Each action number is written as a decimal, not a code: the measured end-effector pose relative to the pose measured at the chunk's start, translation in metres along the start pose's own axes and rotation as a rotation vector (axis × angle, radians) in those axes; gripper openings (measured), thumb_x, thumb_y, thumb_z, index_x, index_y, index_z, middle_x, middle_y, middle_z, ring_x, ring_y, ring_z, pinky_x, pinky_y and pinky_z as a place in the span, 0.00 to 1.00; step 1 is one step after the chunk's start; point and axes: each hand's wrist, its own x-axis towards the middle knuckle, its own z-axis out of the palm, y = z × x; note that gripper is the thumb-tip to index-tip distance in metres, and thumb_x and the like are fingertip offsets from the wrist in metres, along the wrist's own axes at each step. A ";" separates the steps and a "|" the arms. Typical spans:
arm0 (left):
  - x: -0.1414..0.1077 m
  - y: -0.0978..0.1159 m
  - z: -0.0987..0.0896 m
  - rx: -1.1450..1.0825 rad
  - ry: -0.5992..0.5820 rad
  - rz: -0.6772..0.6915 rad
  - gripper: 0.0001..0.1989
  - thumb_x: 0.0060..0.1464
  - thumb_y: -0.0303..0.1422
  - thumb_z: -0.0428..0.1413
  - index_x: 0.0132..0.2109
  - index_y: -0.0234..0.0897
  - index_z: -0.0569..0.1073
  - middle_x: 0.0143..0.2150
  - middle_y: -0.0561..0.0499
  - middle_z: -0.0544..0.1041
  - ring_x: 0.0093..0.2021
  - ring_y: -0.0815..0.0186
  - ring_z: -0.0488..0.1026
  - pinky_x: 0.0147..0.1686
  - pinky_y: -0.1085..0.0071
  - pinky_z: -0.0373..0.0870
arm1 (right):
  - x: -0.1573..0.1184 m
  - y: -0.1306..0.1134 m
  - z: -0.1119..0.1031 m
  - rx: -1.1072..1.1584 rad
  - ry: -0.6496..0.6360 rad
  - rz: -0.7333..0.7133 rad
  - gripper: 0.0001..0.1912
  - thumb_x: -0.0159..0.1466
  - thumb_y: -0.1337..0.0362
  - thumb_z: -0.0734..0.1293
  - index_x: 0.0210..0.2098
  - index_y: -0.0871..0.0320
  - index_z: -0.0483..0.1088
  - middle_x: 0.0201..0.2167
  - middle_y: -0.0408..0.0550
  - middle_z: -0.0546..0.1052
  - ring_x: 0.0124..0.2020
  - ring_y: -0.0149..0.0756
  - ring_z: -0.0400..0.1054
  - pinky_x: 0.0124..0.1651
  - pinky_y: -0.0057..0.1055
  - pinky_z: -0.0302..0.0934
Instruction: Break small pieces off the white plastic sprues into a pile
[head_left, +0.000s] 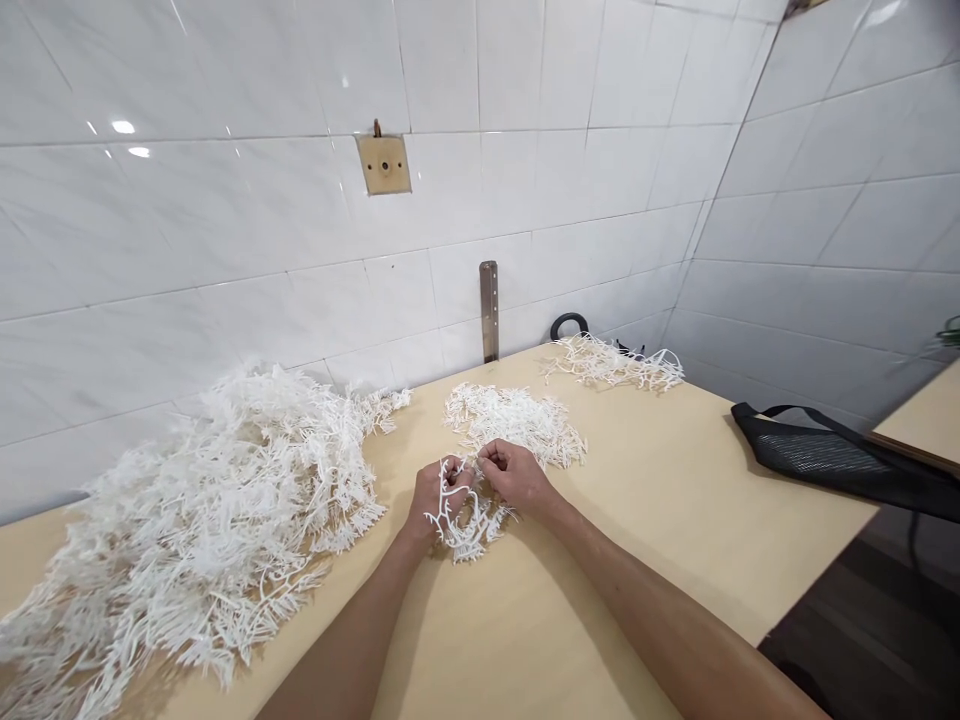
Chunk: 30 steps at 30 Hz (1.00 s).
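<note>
My left hand (441, 492) is closed on a white branched plastic sprig (474, 530), whose forked stems hang below and to the left of the fingers. Close beside it, my right hand (514, 474) pinches at the upper end of the same sprig; the exact spot between its fingertips is too small to make out. Just beyond both hands lies a small pile of short white pieces (525, 420). On the left, a large heap of white branched sprigs (225, 490) spreads over the tabletop (645, 560).
Thin bare white stems (615, 362) lie at the table's far right, with a black ring-shaped object (569, 325) behind them. A black mesh chair back (840, 460) stands past the right edge. A metal bracket (489, 312) is against the tiled wall (300, 220).
</note>
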 end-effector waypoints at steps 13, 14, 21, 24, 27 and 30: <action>-0.003 0.004 0.001 -0.068 0.015 -0.020 0.09 0.49 0.37 0.56 0.28 0.35 0.72 0.22 0.55 0.68 0.24 0.70 0.62 0.25 0.75 0.58 | 0.000 0.006 -0.001 0.097 -0.068 0.046 0.12 0.60 0.57 0.66 0.38 0.58 0.72 0.25 0.42 0.75 0.20 0.29 0.65 0.23 0.26 0.60; -0.004 0.002 0.001 -0.066 0.009 -0.019 0.09 0.49 0.37 0.56 0.29 0.35 0.73 0.23 0.54 0.69 0.24 0.70 0.63 0.26 0.74 0.59 | 0.000 0.006 -0.002 0.101 -0.073 0.053 0.13 0.60 0.57 0.66 0.40 0.58 0.73 0.26 0.43 0.76 0.21 0.29 0.65 0.23 0.26 0.60; -0.007 0.006 0.002 -0.081 0.006 -0.021 0.10 0.51 0.37 0.56 0.28 0.35 0.71 0.21 0.55 0.66 0.23 0.71 0.61 0.24 0.75 0.57 | -0.002 0.002 -0.004 0.047 -0.072 0.086 0.15 0.60 0.56 0.65 0.41 0.58 0.76 0.24 0.44 0.76 0.20 0.31 0.66 0.22 0.27 0.60; -0.008 0.010 0.001 -0.115 0.011 -0.052 0.11 0.50 0.37 0.57 0.25 0.36 0.68 0.20 0.57 0.63 0.22 0.72 0.58 0.24 0.75 0.55 | -0.003 -0.001 -0.004 0.018 -0.053 0.082 0.14 0.60 0.55 0.65 0.39 0.58 0.76 0.22 0.44 0.75 0.20 0.32 0.66 0.23 0.28 0.61; -0.011 0.011 0.000 -0.099 0.011 -0.037 0.11 0.51 0.37 0.57 0.25 0.36 0.68 0.20 0.57 0.63 0.22 0.72 0.57 0.24 0.74 0.55 | -0.004 -0.002 -0.004 0.001 -0.057 0.088 0.14 0.60 0.55 0.65 0.38 0.57 0.76 0.20 0.43 0.74 0.20 0.33 0.66 0.23 0.28 0.62; -0.013 0.010 -0.002 -0.105 0.020 -0.023 0.10 0.51 0.36 0.56 0.26 0.36 0.69 0.21 0.57 0.63 0.23 0.72 0.58 0.24 0.74 0.55 | -0.004 0.000 -0.004 0.004 -0.073 0.096 0.14 0.60 0.56 0.65 0.39 0.57 0.76 0.20 0.42 0.74 0.20 0.32 0.66 0.23 0.28 0.61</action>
